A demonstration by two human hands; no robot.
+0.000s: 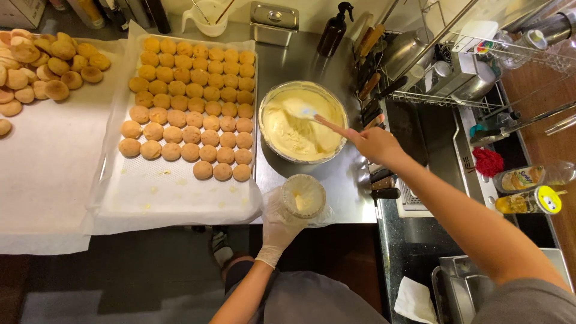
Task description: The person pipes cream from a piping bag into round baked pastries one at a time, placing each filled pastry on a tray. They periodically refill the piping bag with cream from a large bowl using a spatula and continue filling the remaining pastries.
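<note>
Currently on record, steel desk [312,54]:

- Right hand [377,144], bare, closed around the handle of a spatula [312,114]; blade sunk in pale yellow cream at the centre of a glass mixing bowl [303,122], at 12 o'clock from the body.
- Left hand [277,231], gloved, wrapped around a piping bag [303,197] folded open over a cup, at 6 o'clock from the bowl, near the desk's front edge. Only a small smear of cream inside; bag mostly unfilled by the look of it.
- Bowl nearly full; transfer of cream judged barely begun.
- Baking tray [180,198] lined with white paper, at 9 o'clock from the bowl; rows of small round golden puff shells [192,102] on its far half, near half bare. No cream seen on any shell; filling judged not yet started.
- Loose heap of further shells [42,66] on paper at 10 o'clock, far left.
- Dark pump bottle [333,33] at 1 o'clock behind the bowl; dish rack [432,72] at 2 o'clock.
</note>
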